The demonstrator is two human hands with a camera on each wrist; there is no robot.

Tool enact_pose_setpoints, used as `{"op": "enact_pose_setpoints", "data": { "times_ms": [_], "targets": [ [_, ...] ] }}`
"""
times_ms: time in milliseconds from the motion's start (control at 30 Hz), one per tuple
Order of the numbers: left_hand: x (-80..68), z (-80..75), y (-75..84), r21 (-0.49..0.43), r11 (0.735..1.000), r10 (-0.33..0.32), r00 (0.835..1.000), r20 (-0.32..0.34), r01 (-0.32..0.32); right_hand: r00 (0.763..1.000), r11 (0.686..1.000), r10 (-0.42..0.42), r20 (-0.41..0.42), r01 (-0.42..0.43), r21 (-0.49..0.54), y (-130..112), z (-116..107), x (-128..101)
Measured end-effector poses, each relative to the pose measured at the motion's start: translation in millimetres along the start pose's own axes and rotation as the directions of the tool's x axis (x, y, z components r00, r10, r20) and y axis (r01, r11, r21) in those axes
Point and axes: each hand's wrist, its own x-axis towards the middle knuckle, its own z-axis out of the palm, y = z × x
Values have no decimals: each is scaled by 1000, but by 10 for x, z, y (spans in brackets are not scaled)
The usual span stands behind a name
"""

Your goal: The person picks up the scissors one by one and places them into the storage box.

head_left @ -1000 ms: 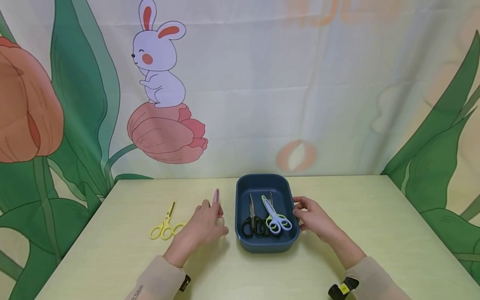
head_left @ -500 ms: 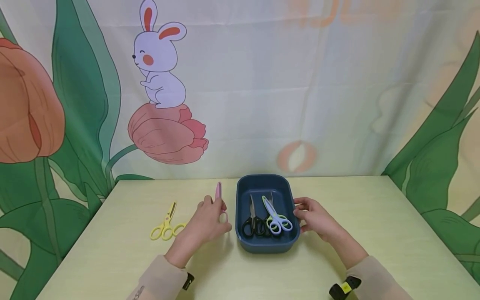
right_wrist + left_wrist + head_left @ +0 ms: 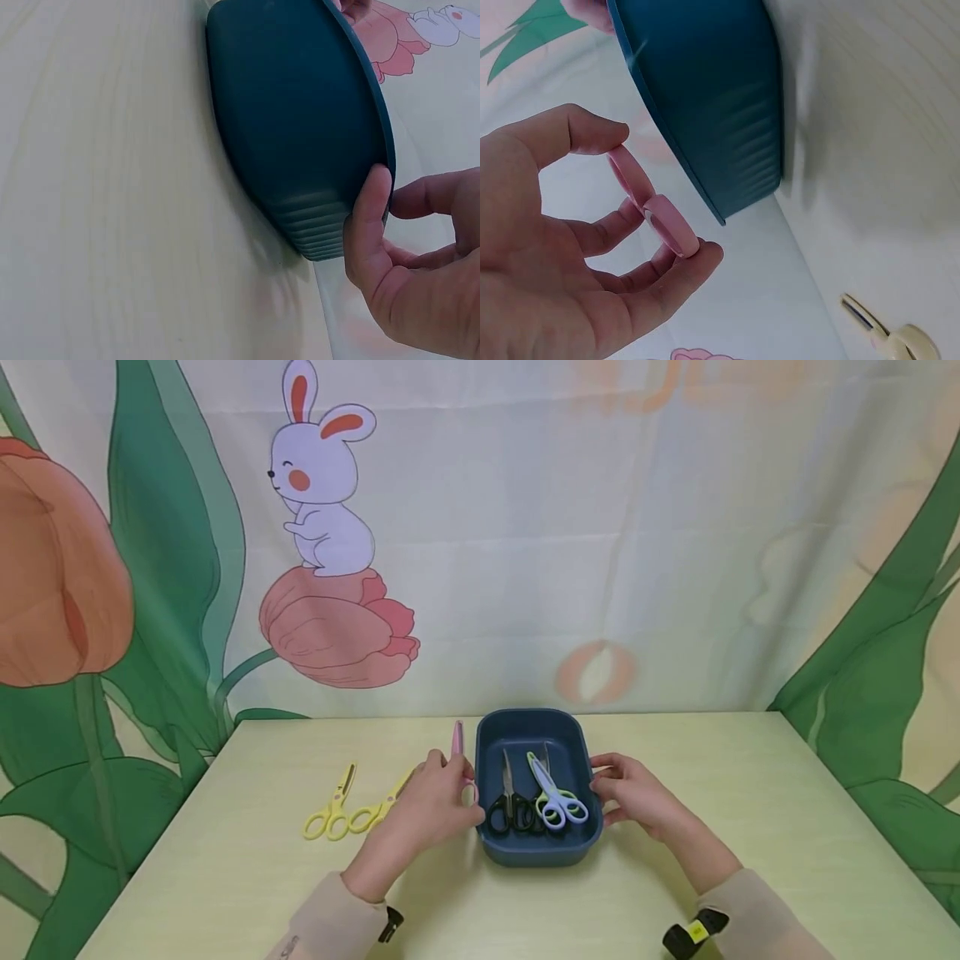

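Pink scissors [image 3: 457, 737] are pinched by their handle loops between the thumb and fingers of my left hand [image 3: 435, 802], lifted beside the bin's left wall with the blades pointing away. The left wrist view shows the pink handle loops [image 3: 671, 225] between thumb and fingertips. My right hand [image 3: 637, 797] grips the right rim of the dark blue bin [image 3: 540, 853]; in the right wrist view its thumb [image 3: 373, 195] presses the outer wall and the fingers go over the rim. Inside the bin lie black-handled scissors [image 3: 507, 810] and light blue scissors [image 3: 553, 795] over green-handled ones [image 3: 572, 797].
Two yellow scissors lie on the table left of my left hand: one pair [image 3: 333, 810] farther out, the other pair [image 3: 375, 810] partly behind the hand. A printed curtain [image 3: 480, 568] hangs along the back edge of the pale table [image 3: 247, 860].
My left hand has lifted the pink scissors and moved right with them to the bin's left rim, uncovering more of the second yellow pair. My right hand keeps its grip on the bin.
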Motion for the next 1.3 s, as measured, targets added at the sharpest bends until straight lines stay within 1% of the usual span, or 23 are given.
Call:
{"op": "enact_pose_setpoints", "data": {
  "times_ms": [133,267,467,667,800,900,1000,1133,1300],
  "targets": [
    [2,29,37,-9,1000,23,1000,6,-23,1000,1000,9,25,-9,4,-8,-25,-4],
    [0,47,73,-43,998,46,999,11,-45,999,1000,10,41,-11,12,-15,-26,-3],
    [-3,90,180,-63,993,98,995,6,-97,999,1000,14,51,-15,17,-10,-28,-15],
    [26,165,290,-30,989,148,989,7,-148,999,1000,5,51,-6,12,-12,-44,3],
    [45,210,352,3,988,153,988,24,-154,999,1000,18,48,-18,3,-16,-50,6],
    [60,229,394,9,987,157,987,38,-158,999,1000,16,47,-16,2,-22,-47,3],
    [92,281,412,19,985,169,984,63,-170,999,1000,3,52,-3,-2,-25,-44,-4],
    [139,382,414,71,980,179,980,90,-186,999,1000,-5,49,5,-4,-32,-36,-11],
    [173,470,434,139,972,178,980,84,-188,999,1000,-6,48,6,-3,-34,-31,-11]
  ]
}}
